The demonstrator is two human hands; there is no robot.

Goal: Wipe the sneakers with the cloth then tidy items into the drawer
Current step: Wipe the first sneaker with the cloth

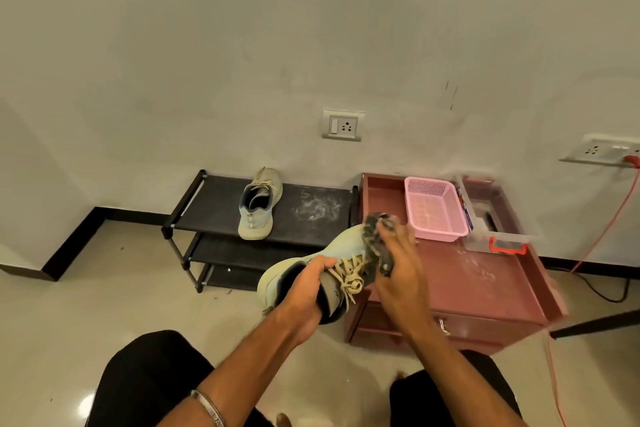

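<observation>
My left hand (304, 291) grips a pale green sneaker (341, 246) by its collar, fingers inside the opening, and holds it in the air with the toe pointing away. My right hand (398, 270) presses a dark grey cloth (375, 236) against the toe and the lace area of that sneaker. The second pale sneaker (258, 210) stands on the top shelf of a black shoe rack (311, 218), toe toward the wall. A reddish-brown cabinet (485, 281) stands to the right, its drawer front (460, 324) below the top and shut.
On the cabinet top sit a pink plastic basket (433, 210) and a clear plastic box (491, 218) with an orange latch. White dust marks the rack shelf and cabinet top. A red cable (602, 229) hangs from a wall socket at right. My knees are at the bottom edge.
</observation>
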